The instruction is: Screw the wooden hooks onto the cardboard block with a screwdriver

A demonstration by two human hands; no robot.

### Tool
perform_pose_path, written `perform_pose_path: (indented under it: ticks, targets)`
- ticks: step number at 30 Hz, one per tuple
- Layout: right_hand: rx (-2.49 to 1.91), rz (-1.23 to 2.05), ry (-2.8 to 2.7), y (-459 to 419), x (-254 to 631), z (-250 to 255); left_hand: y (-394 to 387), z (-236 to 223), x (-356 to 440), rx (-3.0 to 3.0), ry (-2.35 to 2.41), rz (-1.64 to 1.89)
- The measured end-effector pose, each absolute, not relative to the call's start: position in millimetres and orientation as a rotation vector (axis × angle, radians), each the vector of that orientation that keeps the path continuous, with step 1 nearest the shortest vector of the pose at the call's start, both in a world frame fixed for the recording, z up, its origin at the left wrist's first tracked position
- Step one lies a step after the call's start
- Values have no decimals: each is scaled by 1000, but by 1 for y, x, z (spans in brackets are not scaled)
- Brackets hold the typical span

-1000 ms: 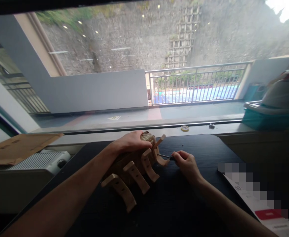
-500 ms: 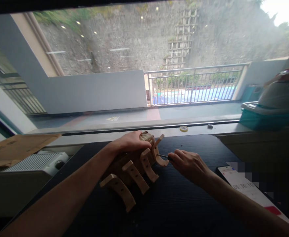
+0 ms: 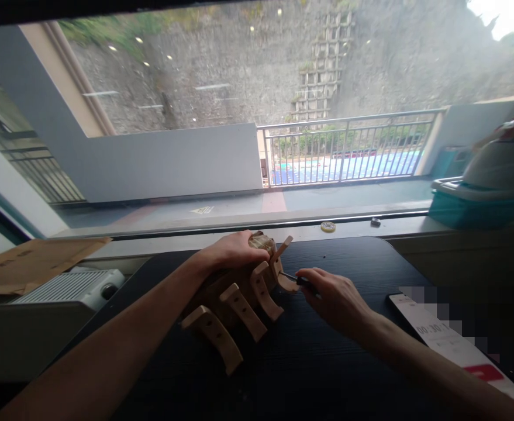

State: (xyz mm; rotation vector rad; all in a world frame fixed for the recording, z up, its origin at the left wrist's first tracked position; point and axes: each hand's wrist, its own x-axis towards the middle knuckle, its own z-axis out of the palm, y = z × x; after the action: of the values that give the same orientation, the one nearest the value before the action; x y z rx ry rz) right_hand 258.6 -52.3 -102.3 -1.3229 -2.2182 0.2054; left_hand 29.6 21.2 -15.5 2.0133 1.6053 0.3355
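Observation:
A wooden rack with several curved hooks (image 3: 239,304) lies on a dark table (image 3: 327,362). My left hand (image 3: 233,251) rests on top of the rack's far end, fingers curled over it, holding it down. My right hand (image 3: 333,298) pinches a small screwdriver with a dark handle (image 3: 303,282). The screwdriver's thin shaft points left into the farthest hook (image 3: 283,275).
A phone (image 3: 449,339) lies at the table's right edge. A teal bin (image 3: 476,207) stands on the sill at right, with a tape roll (image 3: 327,227) and a small dark piece (image 3: 375,221) nearby. Cardboard (image 3: 28,263) and a white heater (image 3: 72,283) sit at left.
My right hand has turned on the screwdriver, its fingers shifting round the handle. The left hand and the rack have stayed in place.

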Motion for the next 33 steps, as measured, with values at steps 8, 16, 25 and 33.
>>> perform_pose_path:
  ticks: [8,16,25,33]
  targets:
    - [-1194,-2,-2340,-45,256,-109,16,-9,34,2039,1540,239]
    - [-1405,725,-1828,-44,244,-111,20,-12,34,2060,1649,231]
    - [-1124,-425,-2633,-50,255,-95,18,-12,32,2045,1585,242]
    - [-1328,920,-1822,-39,246,-115,20,-13,31,2032,1556,226]
